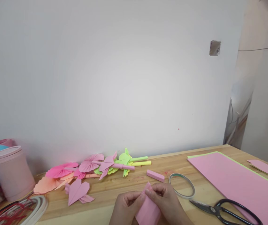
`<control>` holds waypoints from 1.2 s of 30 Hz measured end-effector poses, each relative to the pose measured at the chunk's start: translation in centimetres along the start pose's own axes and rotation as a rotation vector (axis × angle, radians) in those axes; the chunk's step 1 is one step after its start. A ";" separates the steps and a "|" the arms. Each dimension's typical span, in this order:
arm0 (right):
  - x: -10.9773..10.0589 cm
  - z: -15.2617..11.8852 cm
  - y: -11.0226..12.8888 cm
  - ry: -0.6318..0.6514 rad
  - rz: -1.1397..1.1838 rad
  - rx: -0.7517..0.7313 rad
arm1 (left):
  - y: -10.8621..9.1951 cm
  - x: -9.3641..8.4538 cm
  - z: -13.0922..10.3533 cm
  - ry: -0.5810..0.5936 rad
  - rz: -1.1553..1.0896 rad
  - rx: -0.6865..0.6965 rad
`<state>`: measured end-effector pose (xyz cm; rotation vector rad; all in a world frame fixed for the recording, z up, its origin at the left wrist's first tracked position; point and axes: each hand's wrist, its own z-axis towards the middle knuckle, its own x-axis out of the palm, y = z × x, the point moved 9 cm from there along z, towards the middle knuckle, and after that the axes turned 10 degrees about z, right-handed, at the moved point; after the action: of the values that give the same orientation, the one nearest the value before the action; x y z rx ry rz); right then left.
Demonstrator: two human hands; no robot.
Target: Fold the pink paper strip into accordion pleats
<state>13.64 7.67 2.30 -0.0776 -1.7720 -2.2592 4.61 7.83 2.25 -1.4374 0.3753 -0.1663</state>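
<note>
Between my two hands is a piece of folded pink paper (148, 208), its pointed tip facing the wall. My left hand (127, 207) pinches its left edge near the tip with the thumb on top. On the other edge, the thumb and fingers of my right hand (168, 203) are closed on the same paper. The lower part of the paper runs out of view. Just beyond my hands lies a small folded pink paper bar (155, 175). A roll of tape (182, 186) rests to the right of my right hand, with black-handled scissors (225, 212) beside it.
Pink sheets (237, 184) over a green one lie at the right, near a pink strip (267, 168). Along the wall are folded paper fans and flowers (91, 162) with rolled stems. A folded pink paper piece (78, 191), a pink canister (12, 175) and coiled cords (38, 206) sit left.
</note>
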 end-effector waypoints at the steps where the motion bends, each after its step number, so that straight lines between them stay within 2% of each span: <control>1: 0.0 0.0 -0.1 -0.001 0.004 0.004 | 0.0 0.0 0.0 0.002 -0.007 0.002; 6: -0.1 0.0 -0.5 -0.009 0.073 0.046 | 0.8 0.3 0.3 0.029 -0.054 -0.023; 10: 0.4 -0.1 0.0 0.035 0.025 0.040 | 1.3 0.2 0.3 0.014 -0.028 -0.040; 16: 0.1 -0.1 1.0 -0.016 -0.143 -0.052 | -0.4 -0.1 0.1 -0.048 0.225 0.095; 20: -0.7 0.0 -0.1 -0.075 -0.045 0.008 | 0.0 0.1 0.2 -0.003 0.340 0.094; 23: -1.5 0.0 -1.0 -0.133 0.079 0.073 | 0.5 0.2 0.2 0.036 0.319 0.083; 26: -1.3 0.0 -1.6 -0.122 0.116 0.131 | 0.7 0.5 0.2 0.080 0.252 0.062; 28: -1.0 0.1 -1.1 -0.089 0.046 0.096 | 0.7 0.5 0.1 0.076 0.254 0.058; 30: -0.7 0.1 -0.7 -0.065 -0.048 0.065 | 0.6 0.2 0.2 0.042 0.285 0.061; 33: -1.1 0.1 0.1 -0.097 -0.155 0.035 | 0.7 -0.7 0.2 -0.029 0.296 0.038; 36: -2.4 -0.2 2.4 -0.203 -0.291 -0.134 | 0.9 -3.0 0.1 -0.208 0.176 -0.012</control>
<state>16.52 7.39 4.05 -0.0830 -1.8296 -2.6612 1.80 9.05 1.87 -1.4102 0.3301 0.1274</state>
